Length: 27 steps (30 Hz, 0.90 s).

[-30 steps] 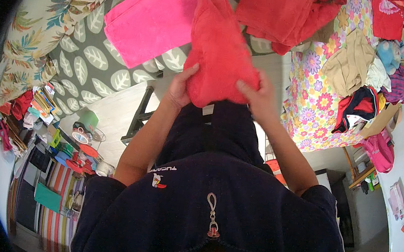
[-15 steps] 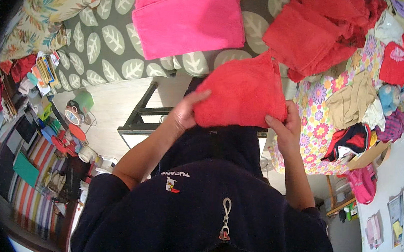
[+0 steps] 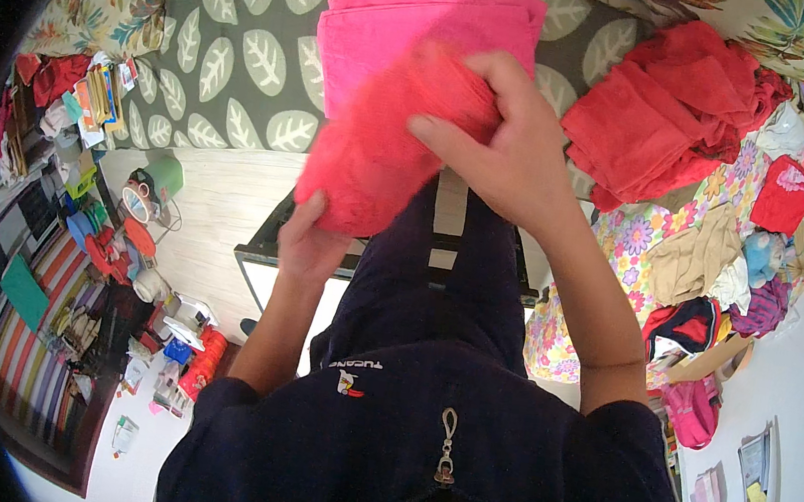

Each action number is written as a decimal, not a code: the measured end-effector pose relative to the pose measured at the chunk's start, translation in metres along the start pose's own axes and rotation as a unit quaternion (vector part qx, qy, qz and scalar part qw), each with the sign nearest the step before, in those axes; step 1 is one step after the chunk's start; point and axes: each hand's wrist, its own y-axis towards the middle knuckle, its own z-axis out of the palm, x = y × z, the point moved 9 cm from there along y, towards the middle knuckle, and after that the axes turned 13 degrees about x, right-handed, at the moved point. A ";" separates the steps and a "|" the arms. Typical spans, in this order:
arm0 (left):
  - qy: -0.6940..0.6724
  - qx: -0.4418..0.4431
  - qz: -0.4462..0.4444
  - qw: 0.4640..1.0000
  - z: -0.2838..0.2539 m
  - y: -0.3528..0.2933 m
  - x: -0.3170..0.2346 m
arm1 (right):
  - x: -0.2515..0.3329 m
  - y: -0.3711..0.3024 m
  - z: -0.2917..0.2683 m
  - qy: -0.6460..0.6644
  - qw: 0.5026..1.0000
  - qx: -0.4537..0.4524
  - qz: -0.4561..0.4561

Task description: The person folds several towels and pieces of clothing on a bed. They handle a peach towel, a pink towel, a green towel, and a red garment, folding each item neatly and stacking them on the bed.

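Observation:
Between my two hands is a folded red towel (image 3: pixel 386 139), slanted and slightly blurred, held above the sofa's front edge. My left hand (image 3: pixel 311 240) grips its lower left end. At the upper right end, my right hand (image 3: pixel 510 149) is closed round the folded layers, thumb on the near face. Behind the towel lies a neatly folded pink towel (image 3: pixel 432 9), its lower part partly covered by the red one. To the right sits a loose heap of red towels (image 3: pixel 665 113).
The sofa seat (image 3: pixel 264 64) has a grey cover with pale leaves. At the right, a flowered cloth (image 3: pixel 634 239) bears a beige garment (image 3: pixel 698 252) and other clothes. A black-framed low table (image 3: pixel 265 259) stands by my legs. A green bin (image 3: pixel 165 177) is on the floor at left.
The red towel has tilted and moved left and up, now overlapping the pink towel. My right hand has shifted from its lower right corner to the upper right end. The view has shifted.

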 end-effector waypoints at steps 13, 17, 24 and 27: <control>0.399 -0.118 -0.237 0.878 -0.198 0.110 0.157 | -0.283 0.028 -0.008 0.021 0.971 -0.124 0.204; 0.366 -0.107 -0.257 0.888 -0.180 0.110 0.157 | -0.393 -0.087 -0.021 0.117 0.920 -0.167 0.335; 0.441 -0.183 -0.292 0.829 -0.246 0.079 0.116 | -0.460 -0.253 -0.071 0.132 0.816 -0.307 0.471; 0.442 -0.167 -0.287 0.833 -0.246 0.091 0.118 | -0.461 -0.273 -0.123 0.001 0.804 -0.411 0.430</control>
